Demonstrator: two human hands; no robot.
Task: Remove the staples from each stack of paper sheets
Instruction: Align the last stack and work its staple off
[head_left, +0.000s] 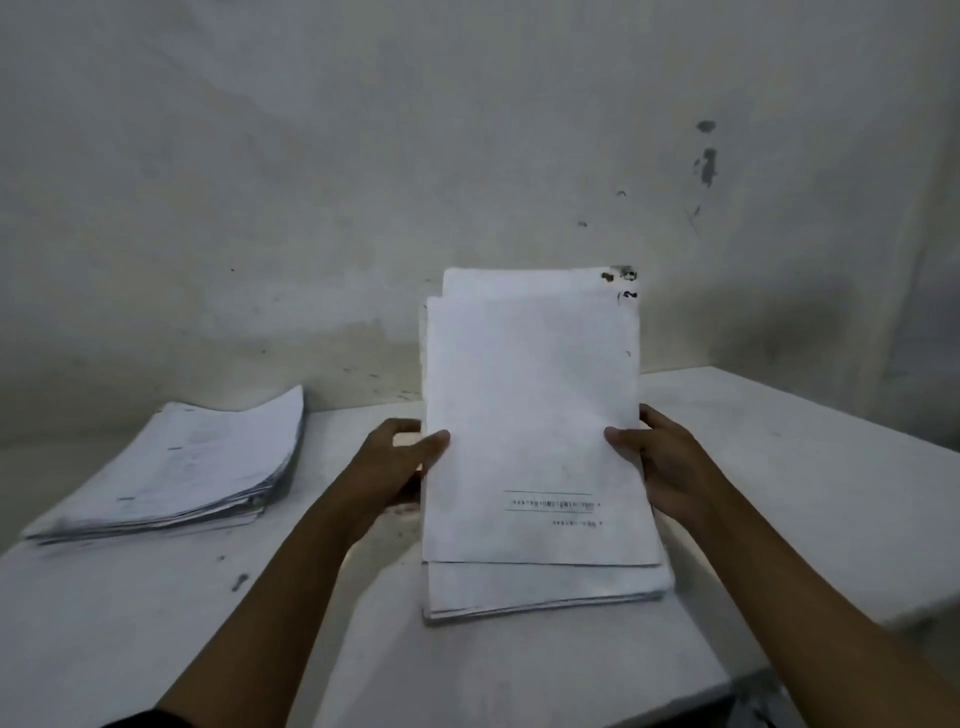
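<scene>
Paper stack (535, 431) front and center, held up off the white desk (779, 467) and tilted back toward the wall (363, 156), so I'm looking at its top sheet. My left hand (400, 467) grips the left edge with the thumb laid over the front and the fingers (402, 427) curled behind. My right hand (660, 457) does the same on the right edge, thumb on the front, fingers wrapped around the back. Sheets aren't squared up: one bunch sticks out at the top, another hangs lower at the bottom. Top sheet is mostly blank with a couple of printed lines near the lower right, too blurry to read. Some dark marks show at the top right corner of the stack; can't tell if any of that is a staple. Well off to the left, a second pile of papers (182, 473) lies flat on the desk, fanned out a bit, its far corner curling up. Wall behind is scuffed and stained.
</scene>
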